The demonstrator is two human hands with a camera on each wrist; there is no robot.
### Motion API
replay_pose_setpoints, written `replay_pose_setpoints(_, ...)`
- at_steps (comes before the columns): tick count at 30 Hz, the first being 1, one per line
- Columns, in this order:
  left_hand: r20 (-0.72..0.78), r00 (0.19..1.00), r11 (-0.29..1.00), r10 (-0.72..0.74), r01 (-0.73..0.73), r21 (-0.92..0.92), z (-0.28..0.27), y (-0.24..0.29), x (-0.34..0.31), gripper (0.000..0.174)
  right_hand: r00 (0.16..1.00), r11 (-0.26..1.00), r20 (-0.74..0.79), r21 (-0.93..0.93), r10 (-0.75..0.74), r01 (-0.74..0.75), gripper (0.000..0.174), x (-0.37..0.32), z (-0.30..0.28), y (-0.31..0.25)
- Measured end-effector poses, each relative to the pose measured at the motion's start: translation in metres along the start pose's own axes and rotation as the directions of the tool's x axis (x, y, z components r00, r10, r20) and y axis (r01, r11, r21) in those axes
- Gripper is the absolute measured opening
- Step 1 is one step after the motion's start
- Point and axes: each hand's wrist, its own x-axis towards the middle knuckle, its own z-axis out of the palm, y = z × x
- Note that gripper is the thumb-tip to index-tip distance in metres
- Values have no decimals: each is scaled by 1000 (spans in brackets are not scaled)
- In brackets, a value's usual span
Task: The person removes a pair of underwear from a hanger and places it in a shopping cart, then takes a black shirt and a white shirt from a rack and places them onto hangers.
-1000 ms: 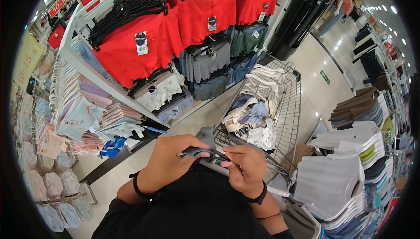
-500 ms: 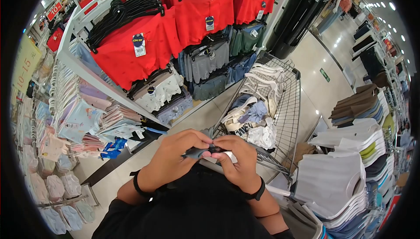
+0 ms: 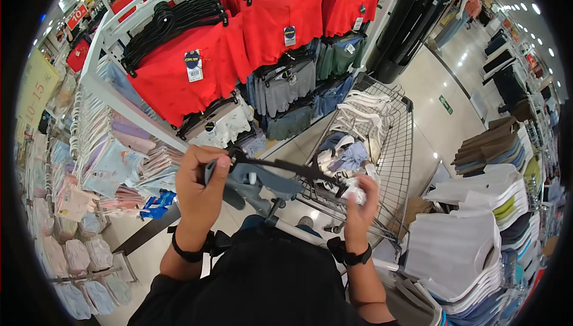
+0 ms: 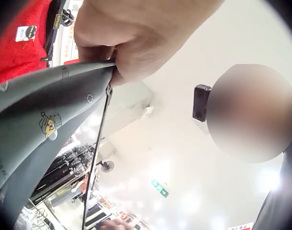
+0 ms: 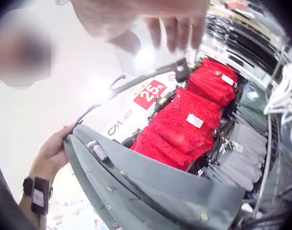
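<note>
My left hand (image 3: pixel 202 185) pinches the top edge of grey-blue underpants (image 3: pixel 286 187), which hang folded in front of the body. Small printed bears (image 4: pixel 49 125) dot the fabric, and a small white plastic piece (image 5: pixel 97 150) sits near its waistband. A black clip hanger (image 3: pixel 298 169) stretches from the left hand towards the right, with its far clip (image 5: pixel 182 71) away from the cloth. My right hand (image 3: pixel 362 205) is just beyond that clip, fingers extended and apart from it in the right wrist view.
A wire shopping trolley (image 3: pixel 401 147) ahead holds white hangers (image 3: pixel 361 106) and pale and blue garments. Behind it stands a rack of red underpants (image 3: pixel 185 69). Hanging children's clothes (image 3: pixel 113 165) line the left side; white tops (image 3: pixel 447 248) hang close on the right.
Both hands were together at the garment and hanger. They have since spread apart, the left moving up and left with the underpants, the right moving right, off the hanger's end.
</note>
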Motion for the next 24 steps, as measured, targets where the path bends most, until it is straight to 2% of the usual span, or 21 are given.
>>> replay_pose_setpoints(1, -21, 999, 1000, 26, -27, -11, -2, 1, 2, 10, 944, 979, 265, -110, 195, -171, 55, 4, 2, -1)
replay_pose_setpoints(3, -52, 997, 999, 54, -54, -2, -3, 6, 3, 10, 859, 990, 493, -73, 139, -118, 76, 1, 28, 31)
replay_pose_setpoints(6, -85, 990, 993, 114, -110, 49, -6, 11, 7, 11, 845, 933, 496, 167, 199, -318, 94, -6, 67, 57)
replay_pose_setpoints(8, -127, 984, 990, 128, -119, 76, -14, 10, 8, 11, 769, 946, 599, 57, 224, -320, 101, -7, 86, 96)
replay_pose_setpoints(9, -146, 980, 988, 135, -122, 91, -17, 10, 8, 11, 725, 949, 646, 4, 240, -317, 104, -4, 93, 96)
replay_pose_setpoints(10, -168, 981, 995, 97, -93, 28, -18, 12, 8, 10, 657, 906, 696, 23, 289, -422, 103, 1, 99, 96)
replay_pose_setpoints(11, -189, 976, 994, 105, -94, 63, -20, 14, 9, 9, 602, 844, 714, 29, 358, -536, 99, 2, 100, 95)
replay_pose_setpoints(13, -232, 966, 987, 119, -90, 129, -23, 15, 10, 10, 642, 793, 734, 247, 221, -556, 96, 0, 116, 121)
replay_pose_setpoints(14, -232, 961, 979, 148, -110, 169, -25, 14, 10, 10, 542, 732, 788, 182, 292, -657, 94, 2, 118, 128)
replay_pose_setpoints(15, -245, 960, 986, 137, -108, 127, -27, 13, 10, 9, 431, 659, 831, 107, 351, -744, 92, 13, 118, 114)
replay_pose_setpoints(16, -259, 958, 991, 125, -106, 86, -29, 12, 8, 8, 409, 617, 821, 90, 399, -782, 86, 18, 120, 97)
replay_pose_setpoints(19, -285, 952, 993, 115, -113, 24, -36, 10, 7, 7, 382, 554, 857, 141, 347, -820, 74, 21, 146, 106)
replay_pose_setpoints(20, -291, 950, 993, 117, -118, 13, -38, 10, 7, 7, 349, 466, 875, 167, 337, -869, 62, 21, 149, 108)
replay_pose_setpoints(23, -336, 934, 992, 126, -120, 37, -42, 8, 6, 8, 368, 353, 850, 235, 378, -906, 41, 4, 181, 144)
replay_pose_setpoints(24, -332, 935, 991, 128, -128, 23, -44, 8, 5, 8, 415, 464, 854, 244, 313, -852, 39, 0, 189, 156)
